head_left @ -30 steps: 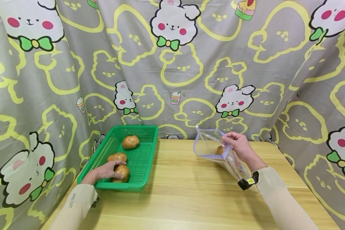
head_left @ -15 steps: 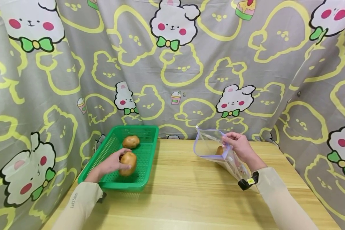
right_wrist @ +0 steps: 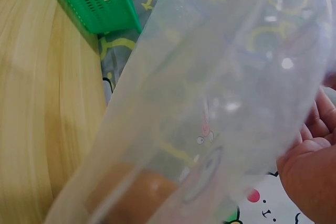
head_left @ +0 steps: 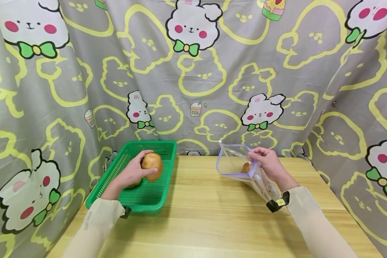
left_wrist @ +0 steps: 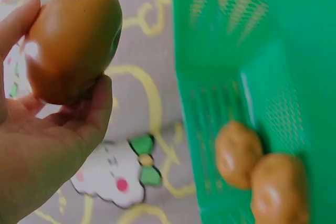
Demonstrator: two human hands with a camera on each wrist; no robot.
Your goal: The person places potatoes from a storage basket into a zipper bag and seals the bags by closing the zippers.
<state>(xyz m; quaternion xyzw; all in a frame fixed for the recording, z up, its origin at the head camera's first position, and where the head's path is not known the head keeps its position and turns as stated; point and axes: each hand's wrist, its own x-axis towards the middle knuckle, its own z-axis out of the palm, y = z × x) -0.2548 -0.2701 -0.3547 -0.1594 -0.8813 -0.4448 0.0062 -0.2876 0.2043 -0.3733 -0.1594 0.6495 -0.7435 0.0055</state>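
My left hand point(head_left: 131, 173) grips a brown potato point(head_left: 153, 166) and holds it up over the green basket point(head_left: 168, 181). In the left wrist view, two more potatoes point(left_wrist: 238, 153) lie side by side in that basket; the head view mostly hides them behind the hand and the held potato. On the right, my right hand point(head_left: 267, 163) pinches the purple-edged rim of a clear zip bag point(head_left: 231, 160), whose mouth gapes toward the left. Inside the bag sits a potato point(head_left: 246, 168), seen blurred through the plastic in the right wrist view.
Both basket and bag are on a light wooden table point(head_left: 193, 218), with bare wood between them. A grey curtain point(head_left: 206, 125) with cartoon prints hangs close behind the table and along both sides.
My left hand has lifted the potato from the near end of the basket and carried it up, away and slightly right. The right hand and the bag have stayed in place.
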